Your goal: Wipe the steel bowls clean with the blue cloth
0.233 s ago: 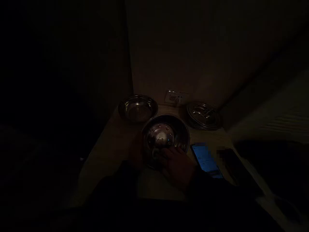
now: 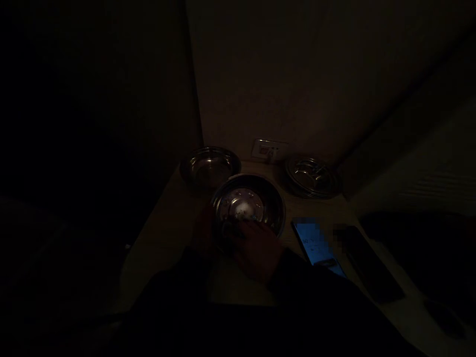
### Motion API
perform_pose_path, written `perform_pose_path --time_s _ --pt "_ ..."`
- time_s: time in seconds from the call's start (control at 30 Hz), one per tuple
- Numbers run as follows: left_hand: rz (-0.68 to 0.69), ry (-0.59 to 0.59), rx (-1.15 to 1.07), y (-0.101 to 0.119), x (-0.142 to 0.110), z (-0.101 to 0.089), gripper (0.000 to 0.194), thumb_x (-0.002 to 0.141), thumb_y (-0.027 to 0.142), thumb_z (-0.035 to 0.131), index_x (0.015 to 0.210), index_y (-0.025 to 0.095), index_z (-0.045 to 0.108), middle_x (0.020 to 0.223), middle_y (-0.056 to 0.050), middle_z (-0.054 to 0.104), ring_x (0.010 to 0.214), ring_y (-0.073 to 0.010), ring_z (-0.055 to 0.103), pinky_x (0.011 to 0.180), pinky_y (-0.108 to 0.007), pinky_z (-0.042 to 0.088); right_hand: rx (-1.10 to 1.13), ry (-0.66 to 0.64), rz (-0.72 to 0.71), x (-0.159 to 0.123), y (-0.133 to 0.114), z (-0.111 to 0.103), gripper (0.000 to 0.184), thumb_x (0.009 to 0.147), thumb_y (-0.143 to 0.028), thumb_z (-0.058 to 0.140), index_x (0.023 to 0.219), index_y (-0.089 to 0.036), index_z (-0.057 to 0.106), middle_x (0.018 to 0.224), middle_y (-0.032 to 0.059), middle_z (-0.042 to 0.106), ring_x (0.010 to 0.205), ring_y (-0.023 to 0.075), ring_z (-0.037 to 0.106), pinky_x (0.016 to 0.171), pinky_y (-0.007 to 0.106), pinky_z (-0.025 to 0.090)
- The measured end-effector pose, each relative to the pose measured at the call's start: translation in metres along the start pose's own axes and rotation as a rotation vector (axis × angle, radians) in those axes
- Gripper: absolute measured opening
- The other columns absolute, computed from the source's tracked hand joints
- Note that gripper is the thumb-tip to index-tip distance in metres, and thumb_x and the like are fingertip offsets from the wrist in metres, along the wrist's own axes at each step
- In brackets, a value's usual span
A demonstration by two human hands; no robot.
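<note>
In the very dim head view, a shiny metal bowl (image 2: 273, 210) sits on the small wooden table, patterned marks showing on its bottom. My left hand (image 2: 204, 230) grips the bowl at its left side; most of its fingers are lost in shadow. Reaching over the near rim, my right hand (image 2: 258, 248) has its fingers curled down inside the bowl. Something small seems to be under those fingers, too dark to name.
A second metal bowl (image 2: 210, 168) stands at the back left of the table (image 2: 159, 233). Stacked divided metal plates (image 2: 314, 177) lie at the back right. A lit phone (image 2: 316, 248) and a dark long object (image 2: 374, 267) lie to the right. A wall socket (image 2: 268, 148) is behind.
The bowl and both hands have shifted slightly left in view. My right hand has slid left across the inside of the bowl, near its front wall.
</note>
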State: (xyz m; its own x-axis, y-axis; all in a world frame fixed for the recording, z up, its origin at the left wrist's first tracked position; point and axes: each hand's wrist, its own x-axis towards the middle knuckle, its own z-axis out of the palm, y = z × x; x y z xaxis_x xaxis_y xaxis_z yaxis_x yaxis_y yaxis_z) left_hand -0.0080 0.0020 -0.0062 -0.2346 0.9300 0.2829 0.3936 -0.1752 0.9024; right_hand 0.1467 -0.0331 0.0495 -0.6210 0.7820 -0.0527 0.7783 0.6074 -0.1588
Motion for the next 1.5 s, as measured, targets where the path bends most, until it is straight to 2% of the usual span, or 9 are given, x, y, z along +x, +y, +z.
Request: perform_pose_path --time_s 0.17,0.3,0.43,0.63,0.93,1.1,1.23,1.33,1.5 --pt "-0.071 -0.013 -0.095 0.018 0.001 0.002 0.032 0.089 0.022 0.035 0.101 0.016 0.064 0.097 -0.006 0.07 0.09 -0.0206 0.064 0.086 -0.037 0.051 -0.051 -0.037 0.032 -0.018 0.014 -0.003 0.032 0.088 -0.034 0.048 0.116 -0.023 0.061 0.115 0.0091 0.06 0.105 0.0287 0.051 0.087 0.047 0.038" --pt "-0.178 0.006 -0.08 0.025 0.004 0.0 0.025 0.086 0.02 0.04 0.092 0.016 0.064 0.089 -0.005 0.069 0.086 -0.021 0.064 0.087 -0.038 0.05 -0.003 0.016 0.028 -0.002 0.001 0.001 0.038 0.09 -0.034 0.046 0.124 -0.021 0.056 0.124 0.0096 0.056 0.11 0.0275 0.05 0.091 0.046 0.036" --pt "-0.189 -0.009 -0.049 0.019 0.004 -0.002 0.018 0.081 0.019 0.048 0.091 0.016 0.063 0.089 -0.006 0.069 0.086 -0.0227 0.064 0.089 -0.041 0.049 0.006 -0.004 0.002 0.004 -0.001 0.0 0.037 0.089 -0.033 0.046 0.122 -0.02 0.057 0.121 0.0096 0.057 0.107 0.0267 0.051 0.091 0.047 0.036" --pt "-0.138 -0.042 -0.246 0.007 0.003 0.005 0.033 0.091 0.03 0.036 0.106 0.018 0.063 0.103 -0.005 0.069 0.097 -0.0196 0.063 0.089 -0.036 0.049 -0.042 -0.054 0.029 -0.02 0.014 -0.004 0.032 0.087 -0.032 0.049 0.115 -0.021 0.062 0.116 0.0099 0.06 0.106 0.0282 0.052 0.09 0.048 0.035" --pt "-0.289 0.01 -0.214 0.021 0.003 0.003 0.03 0.089 0.025 0.035 0.076 0.017 0.061 0.072 -0.004 0.066 0.07 -0.0169 0.06 0.073 -0.03 0.051 0.075 0.075 0.025 0.021 -0.012 0.005 0.045 0.09 -0.034 0.045 0.13 -0.015 0.05 0.131 0.014 0.051 0.113 0.0285 0.048 0.093 0.046 0.037" --pt "-0.323 0.012 -0.225 0.033 0.003 0.003 0.025 0.087 0.018 0.038 0.082 0.017 0.062 0.082 -0.003 0.069 0.079 -0.017 0.061 0.081 -0.031 0.05 0.009 -0.039 -0.011 -0.008 0.01 -0.005 0.035 0.089 -0.032 0.046 0.117 -0.018 0.06 0.116 0.0097 0.06 0.106 0.0282 0.052 0.09 0.046 0.039" --pt "-0.329 0.008 -0.272 0.041 0.003 0.003 0.026 0.088 0.022 0.039 0.091 0.016 0.064 0.094 -0.004 0.07 0.091 -0.0184 0.062 0.091 -0.035 0.047 -0.06 -0.083 -0.02 -0.024 0.02 -0.01 0.034 0.088 -0.034 0.049 0.116 -0.019 0.061 0.116 0.0094 0.06 0.106 0.0299 0.052 0.088 0.048 0.04" --pt "-0.347 -0.016 -0.351 0.036 0.002 0.005 0.037 0.091 0.032 0.032 0.093 0.014 0.064 0.092 -0.006 0.07 0.089 -0.0202 0.063 0.089 -0.037 0.049 -0.045 -0.048 -0.016 -0.016 0.013 -0.006 0.039 0.089 -0.034 0.048 0.123 -0.018 0.057 0.122 0.0107 0.058 0.111 0.0295 0.049 0.093 0.048 0.038" --pt "-0.268 -0.021 -0.328 0.007 0.003 0.009 0.041 0.09 0.041 0.033 0.092 0.015 0.063 0.091 -0.009 0.069 0.09 -0.0234 0.063 0.09 -0.041 0.048 0.099 0.072 0.021 0.021 -0.007 0.0 0.042 0.089 -0.03 0.046 0.127 -0.015 0.052 0.128 0.0131 0.053 0.116 0.0287 0.047 0.095 0.047 0.039"
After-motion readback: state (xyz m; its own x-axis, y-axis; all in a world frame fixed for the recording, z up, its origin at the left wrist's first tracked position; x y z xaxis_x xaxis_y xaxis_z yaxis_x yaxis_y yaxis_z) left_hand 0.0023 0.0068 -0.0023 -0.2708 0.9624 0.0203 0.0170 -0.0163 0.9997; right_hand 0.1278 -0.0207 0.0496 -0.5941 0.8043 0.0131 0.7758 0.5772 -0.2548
